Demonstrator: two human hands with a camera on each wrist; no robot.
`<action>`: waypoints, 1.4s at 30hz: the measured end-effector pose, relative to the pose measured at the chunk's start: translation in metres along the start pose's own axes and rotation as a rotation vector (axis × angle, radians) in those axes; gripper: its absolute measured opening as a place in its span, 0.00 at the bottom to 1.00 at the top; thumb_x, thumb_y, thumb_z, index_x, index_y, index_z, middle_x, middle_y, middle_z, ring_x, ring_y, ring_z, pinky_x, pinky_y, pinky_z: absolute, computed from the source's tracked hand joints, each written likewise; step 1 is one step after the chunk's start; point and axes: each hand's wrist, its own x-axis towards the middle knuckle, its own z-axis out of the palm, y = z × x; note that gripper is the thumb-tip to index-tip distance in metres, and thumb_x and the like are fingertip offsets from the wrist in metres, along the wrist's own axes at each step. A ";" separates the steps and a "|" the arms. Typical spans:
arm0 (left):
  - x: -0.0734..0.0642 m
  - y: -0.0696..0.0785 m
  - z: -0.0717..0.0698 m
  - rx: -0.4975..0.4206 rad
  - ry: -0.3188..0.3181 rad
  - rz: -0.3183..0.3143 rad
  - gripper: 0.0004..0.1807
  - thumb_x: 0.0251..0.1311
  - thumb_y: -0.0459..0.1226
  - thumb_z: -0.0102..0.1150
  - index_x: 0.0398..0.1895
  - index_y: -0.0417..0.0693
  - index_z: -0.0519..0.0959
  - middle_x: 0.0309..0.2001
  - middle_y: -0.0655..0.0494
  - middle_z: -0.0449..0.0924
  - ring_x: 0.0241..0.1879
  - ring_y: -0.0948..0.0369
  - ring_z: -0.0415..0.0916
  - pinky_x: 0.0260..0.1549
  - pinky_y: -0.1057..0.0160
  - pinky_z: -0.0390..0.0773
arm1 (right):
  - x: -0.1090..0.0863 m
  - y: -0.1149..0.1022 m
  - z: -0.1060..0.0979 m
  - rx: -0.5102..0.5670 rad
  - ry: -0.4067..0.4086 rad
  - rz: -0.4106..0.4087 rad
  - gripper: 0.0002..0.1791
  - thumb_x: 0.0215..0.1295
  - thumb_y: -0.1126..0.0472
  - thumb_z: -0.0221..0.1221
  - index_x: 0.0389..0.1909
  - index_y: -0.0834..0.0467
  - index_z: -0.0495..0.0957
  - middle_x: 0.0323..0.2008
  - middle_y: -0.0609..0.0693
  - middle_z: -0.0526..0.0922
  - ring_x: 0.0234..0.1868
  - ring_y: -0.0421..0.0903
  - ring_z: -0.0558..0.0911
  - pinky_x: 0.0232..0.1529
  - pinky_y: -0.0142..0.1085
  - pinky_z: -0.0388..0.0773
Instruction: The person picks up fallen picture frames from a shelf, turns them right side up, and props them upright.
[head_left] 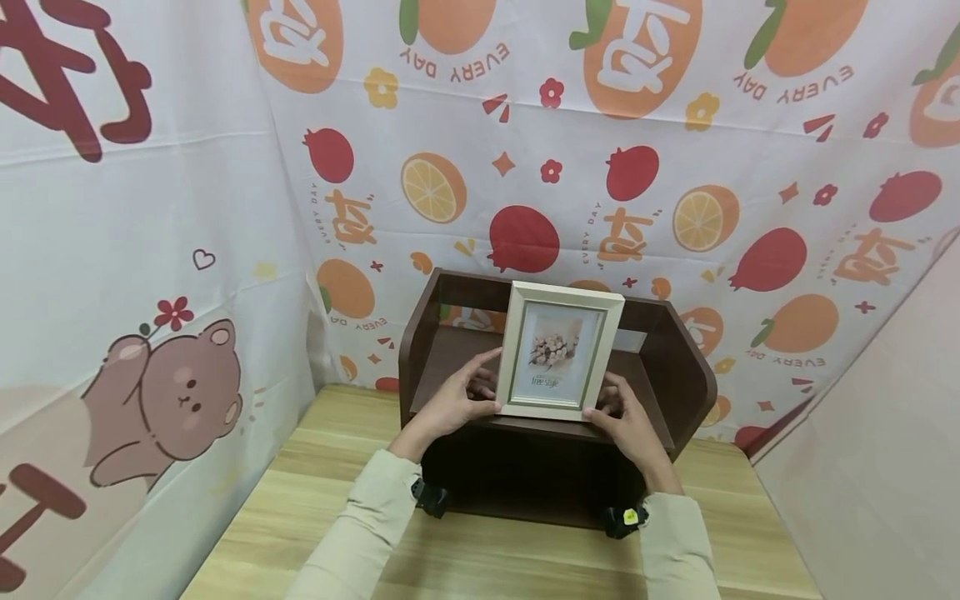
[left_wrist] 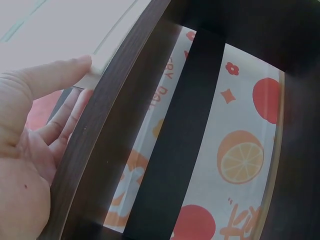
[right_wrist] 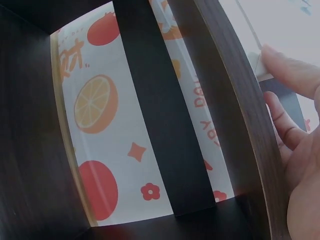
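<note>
A cream photo frame [head_left: 558, 354] with a flower picture and "free style" print stands upright at the front of the upper board of a dark brown desk shelf [head_left: 686, 367]. My left hand [head_left: 453, 404] grips its lower left corner, the thumb [left_wrist: 60, 75] on the front and the other fingers behind. At the lower right corner my right hand [head_left: 628, 421] pinches it the same way, its thumb [right_wrist: 287, 67] on the front face. Both wrist views show the frame's bottom corner right at the shelf board's front edge.
The shelf has raised side panels and an open lower compartment [head_left: 525, 471]. It stands on a light wood table [head_left: 330, 475] against a fruit-patterned cloth [head_left: 480, 125]. Another cloth with a bear print [head_left: 172, 392] hangs at the left, and a pale surface [head_left: 870, 417] rises at the right.
</note>
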 end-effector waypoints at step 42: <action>-0.007 -0.002 0.005 0.148 0.009 0.027 0.27 0.65 0.38 0.58 0.67 0.62 0.69 0.57 0.53 0.76 0.51 0.55 0.78 0.44 0.57 0.77 | 0.000 0.003 0.010 -0.276 0.145 0.084 0.22 0.69 0.47 0.55 0.62 0.47 0.70 0.49 0.50 0.81 0.43 0.46 0.77 0.46 0.44 0.64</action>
